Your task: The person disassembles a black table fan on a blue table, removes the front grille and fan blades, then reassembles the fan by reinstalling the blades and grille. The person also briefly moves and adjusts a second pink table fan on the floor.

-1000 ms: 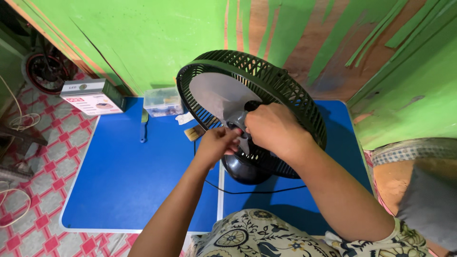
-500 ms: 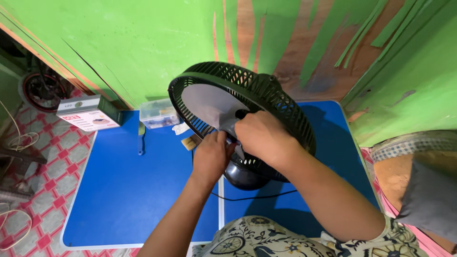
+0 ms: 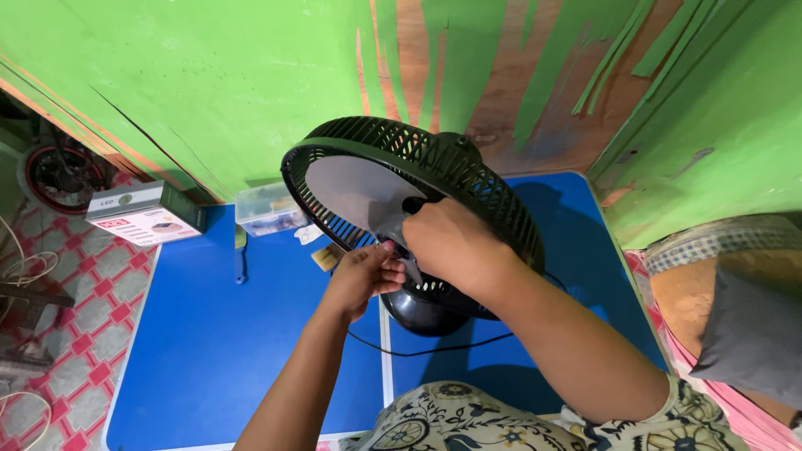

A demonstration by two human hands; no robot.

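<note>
Fan tilts under my right hand gripping its hub; left hand pinches beside; I judge a slip could topple it.

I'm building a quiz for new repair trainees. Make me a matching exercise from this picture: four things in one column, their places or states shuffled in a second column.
Things:
1. fan grille
2. left hand
3. small box
4. clear plastic container

Places or states:
A. at the table's far left corner
B. tilted, black, resting on the blue table
C. against the green wall, left of the fan
D. fingers at the fan's hub

Pairs: 1-B, 2-D, 3-A, 4-C
</note>
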